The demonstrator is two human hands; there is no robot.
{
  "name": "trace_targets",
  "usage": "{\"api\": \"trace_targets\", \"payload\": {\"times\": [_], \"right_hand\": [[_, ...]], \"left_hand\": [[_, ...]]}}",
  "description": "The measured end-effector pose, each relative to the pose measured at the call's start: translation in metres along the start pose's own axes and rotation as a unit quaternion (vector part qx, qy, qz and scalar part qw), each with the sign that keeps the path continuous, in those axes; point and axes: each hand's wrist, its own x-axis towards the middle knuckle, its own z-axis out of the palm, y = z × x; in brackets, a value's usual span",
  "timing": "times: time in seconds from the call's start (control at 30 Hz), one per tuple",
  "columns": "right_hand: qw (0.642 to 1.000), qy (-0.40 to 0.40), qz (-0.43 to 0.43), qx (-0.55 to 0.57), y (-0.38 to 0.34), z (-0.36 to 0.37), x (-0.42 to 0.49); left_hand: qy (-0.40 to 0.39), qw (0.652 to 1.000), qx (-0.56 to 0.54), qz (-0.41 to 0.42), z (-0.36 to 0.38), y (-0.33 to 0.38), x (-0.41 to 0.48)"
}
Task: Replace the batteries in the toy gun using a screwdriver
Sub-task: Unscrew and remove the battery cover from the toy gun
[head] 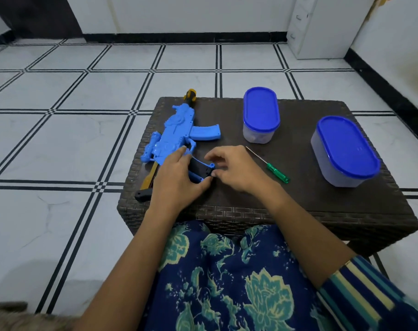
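A blue toy gun [177, 130] lies flat on the left side of a dark woven table [298, 201], its orange-and-black muzzle pointing away. My left hand [177, 180] rests over the gun's grip and holds it down. The grip's dark open compartment [202, 170] shows between my hands. My right hand [236, 170] pinches at the grip's lower end with thumb and fingertips; whatever sits between them is too small to tell. A green-handled screwdriver [276, 172] lies loose on the table just right of my right hand.
Two clear tubs with blue lids stand on the table, one at the back centre [260, 115] and one at the right [345, 151]. A yellow-and-black stock piece [147, 185] pokes out under my left hand near the table's left edge. Tiled floor surrounds the table.
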Motion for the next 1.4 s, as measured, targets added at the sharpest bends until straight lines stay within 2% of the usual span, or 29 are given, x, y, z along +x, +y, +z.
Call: {"api": "trace_targets", "payload": {"times": [0.13,0.3,0.5,0.57,0.63,0.67,0.77,0.83,0.9,0.97,1.07,1.2,1.27,1.33,1.4], "right_hand": [[1.000,-0.021,-0.004,-0.003,0.003,0.001,0.003],[0.996,-0.024,-0.060,-0.053,0.001,-0.007,0.002],[0.991,0.051,-0.123,0.005,-0.011,-0.005,-0.002],[0.986,0.102,-0.128,0.017,-0.014,-0.005,-0.002],[0.981,0.171,-0.077,0.049,-0.014,-0.012,-0.004],[0.975,0.210,-0.026,0.069,-0.011,-0.017,-0.005],[0.933,0.298,0.154,0.134,0.006,-0.033,-0.006],[0.904,0.284,0.248,0.200,0.012,-0.035,-0.004],[0.891,0.257,0.298,0.227,0.014,-0.031,-0.001],[0.901,0.245,0.304,0.191,0.018,-0.027,0.005],[0.928,0.247,0.274,0.054,0.027,-0.026,0.010],[0.940,0.230,0.242,-0.075,0.026,-0.037,-0.012],[0.935,0.205,0.244,-0.156,0.023,-0.046,-0.027],[0.912,0.138,0.291,-0.255,0.024,-0.054,-0.042],[0.895,0.081,0.345,-0.271,0.031,-0.056,-0.054]], "left_hand": [[-0.005,0.997,0.068,0.022,-0.001,0.001,0.005],[-0.040,0.985,0.152,0.072,-0.007,-0.003,0.013],[0.005,0.997,0.046,0.058,-0.017,-0.010,0.010],[0.014,0.999,-0.043,0.024,-0.017,-0.012,0.006],[0.020,0.990,-0.138,-0.007,-0.017,-0.015,0.004],[0.015,0.989,-0.146,-0.007,-0.015,-0.017,0.004],[-0.013,0.996,-0.087,0.028,-0.009,-0.019,0.003],[-0.020,0.997,-0.056,0.042,-0.007,-0.019,0.003],[-0.016,0.997,-0.047,0.054,-0.007,-0.021,0.004],[-0.026,0.996,-0.022,0.080,-0.007,-0.024,0.007],[-0.081,0.990,0.032,0.108,-0.010,-0.030,0.012],[-0.147,0.970,0.113,0.156,-0.018,-0.033,0.017],[-0.188,0.957,0.132,0.179,-0.016,-0.032,0.020],[-0.212,0.949,0.127,0.196,-0.011,-0.034,0.023],[-0.212,0.948,0.118,0.205,-0.009,-0.039,0.024]]}}
